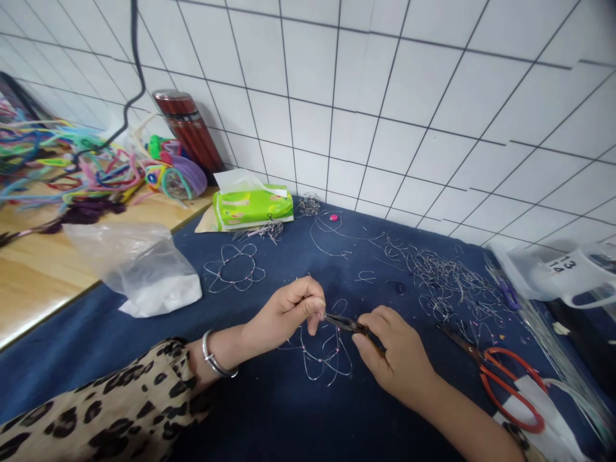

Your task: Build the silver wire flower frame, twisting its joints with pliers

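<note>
My left hand is closed in a pinch on a thin wire flower strung with small pink beads, which lies on the dark blue cloth. My right hand grips small dark pliers; their tip meets the wire right at my left fingertips. A silver bangle circles my left wrist above a leopard-print sleeve.
A second wire flower lies farther back. Loose wire pieces litter the right. Red-handled scissors lie at right. A green tissue pack, clear plastic bag, red flask and coloured pipe cleaners sit left.
</note>
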`<state>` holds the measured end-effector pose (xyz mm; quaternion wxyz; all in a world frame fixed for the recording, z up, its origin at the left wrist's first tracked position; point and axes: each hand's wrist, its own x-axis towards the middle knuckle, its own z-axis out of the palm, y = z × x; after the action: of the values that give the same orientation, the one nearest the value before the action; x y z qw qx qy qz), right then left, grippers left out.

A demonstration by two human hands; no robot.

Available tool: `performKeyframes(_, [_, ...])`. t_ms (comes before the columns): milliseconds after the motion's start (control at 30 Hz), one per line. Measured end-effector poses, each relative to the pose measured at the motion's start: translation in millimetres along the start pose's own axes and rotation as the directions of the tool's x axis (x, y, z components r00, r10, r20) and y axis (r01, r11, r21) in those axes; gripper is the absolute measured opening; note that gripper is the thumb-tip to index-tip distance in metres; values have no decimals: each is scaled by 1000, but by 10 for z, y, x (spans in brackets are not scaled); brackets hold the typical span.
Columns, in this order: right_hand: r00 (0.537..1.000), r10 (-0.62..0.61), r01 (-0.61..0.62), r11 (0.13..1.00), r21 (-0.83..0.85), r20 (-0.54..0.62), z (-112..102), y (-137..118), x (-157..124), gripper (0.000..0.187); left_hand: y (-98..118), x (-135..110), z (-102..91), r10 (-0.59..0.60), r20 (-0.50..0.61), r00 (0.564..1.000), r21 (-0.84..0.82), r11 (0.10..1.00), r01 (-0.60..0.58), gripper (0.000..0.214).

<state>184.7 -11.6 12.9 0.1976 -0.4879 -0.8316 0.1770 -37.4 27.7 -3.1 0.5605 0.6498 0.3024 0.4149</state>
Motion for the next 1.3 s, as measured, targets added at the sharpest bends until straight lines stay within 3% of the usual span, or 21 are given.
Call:
performKeyframes(300, [1000,1,-1,1000,-3,-25,9,20,11,20,20,7,-8,-13,-28,1000,78,997,15,13])
performKeyframes(600, [999,35,-35,999,-4,-8,21,28,6,21,-15,19,-11,-60,-20,998,4,998,60,14])
performKeyframes(967, [993,94,-105,983,150,76,0,22,16,18,-25,16,-13,-63,-13,998,-31,998,63,15])
performKeyframes(1300, [993,89,-100,983,153,79,16,6,3,20,-1,6,0,-71,-16,997,-25,997,71,15])
